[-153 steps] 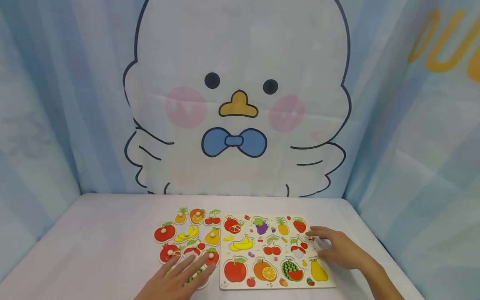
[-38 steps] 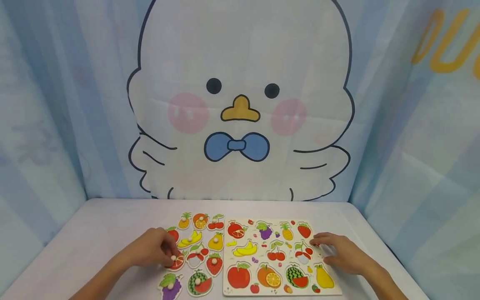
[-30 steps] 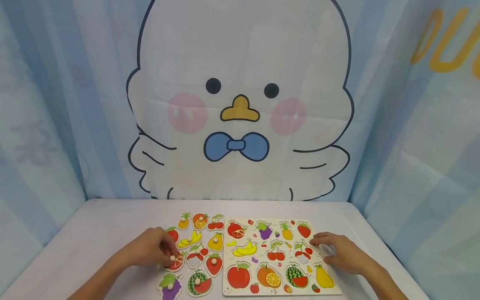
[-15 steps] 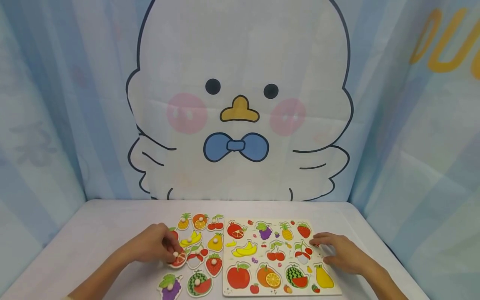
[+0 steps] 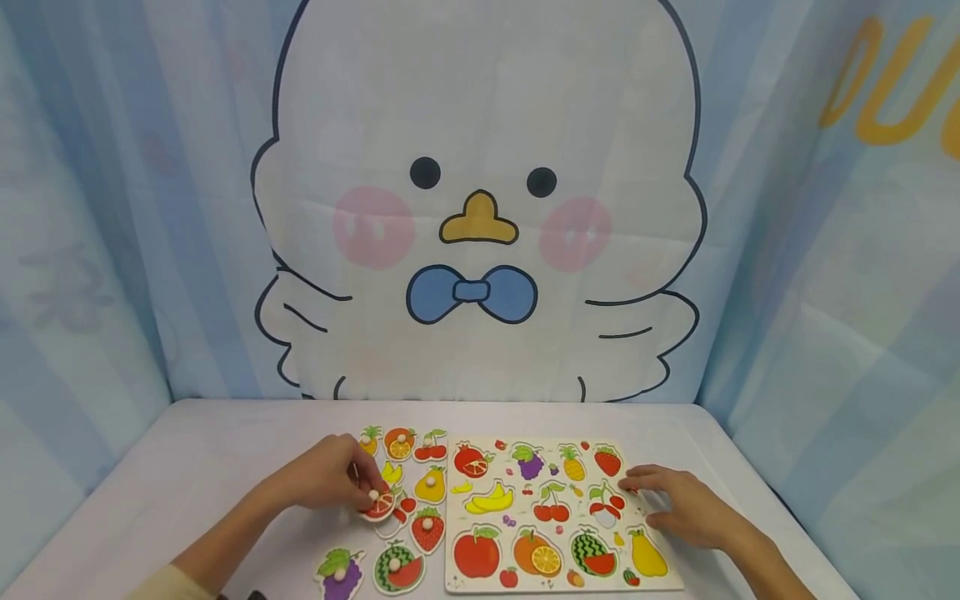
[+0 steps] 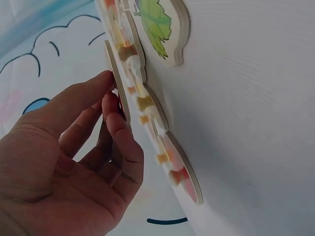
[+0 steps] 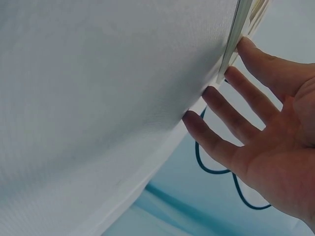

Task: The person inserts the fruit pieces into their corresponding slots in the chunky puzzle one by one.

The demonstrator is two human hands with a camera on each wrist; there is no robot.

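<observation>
My left hand (image 5: 333, 473) pinches the pomegranate puzzle piece (image 5: 381, 505) with thumb and fingertips. In the head view the piece overlaps the mushroom-like cherry piece; the left wrist view shows it held above the row of knobbed pieces, its thin wooden edge (image 6: 117, 78) beside the thumb. My right hand (image 5: 686, 504) rests at the right edge of the white fruit puzzle board (image 5: 517, 517), fingers spread and relaxed. In the right wrist view the thumb and index finger of this hand (image 7: 275, 108) touch the board's edge (image 7: 235, 39), and the other fingertips reach the tabletop.
Left of the board lie more knobbed pieces: watermelon (image 5: 408, 575), grapes (image 5: 341, 583), strawberry (image 5: 427, 533), pear (image 5: 430, 492), orange (image 5: 393, 454) and cherries (image 5: 430, 454). A white cloth-covered table (image 5: 187, 467) bears them. Behind stands a curtain (image 5: 480, 358) with a cartoon bird.
My left hand went from lying spread over the pieces to pinching the pomegranate piece, then lifted it and moved it right and away from me. The right hand stays at the board's edge.
</observation>
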